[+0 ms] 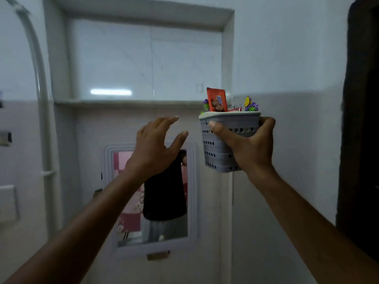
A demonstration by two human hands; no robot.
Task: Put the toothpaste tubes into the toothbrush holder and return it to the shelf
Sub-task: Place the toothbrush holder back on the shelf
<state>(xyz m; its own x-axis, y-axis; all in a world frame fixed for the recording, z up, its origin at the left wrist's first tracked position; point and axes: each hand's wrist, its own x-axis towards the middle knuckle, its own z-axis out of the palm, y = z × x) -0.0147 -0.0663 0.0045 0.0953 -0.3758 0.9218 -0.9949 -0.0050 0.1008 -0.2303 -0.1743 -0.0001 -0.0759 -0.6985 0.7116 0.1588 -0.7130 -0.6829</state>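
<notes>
My right hand (249, 143) grips a grey perforated toothbrush holder (215, 152) from its right side and holds it up at about the level of the shelf ledge (127, 102), to the ledge's right end. An orange-red toothpaste tube (217, 100) stands upright out of the holder's top. A second red tube end (234, 109) peeks over the rim beside it. Purple, green and yellow toothbrush heads (250, 105) also stick out. My left hand (158, 148) hovers to the left of the holder with fingers spread, holding nothing and not touching it.
The shelf is a recessed wall niche (143, 58) with a flat sill. A framed mirror (151, 197) hangs below it and shows a person's reflection. A white pipe (42, 99) runs down the left wall. A dark door frame (361, 119) bounds the right.
</notes>
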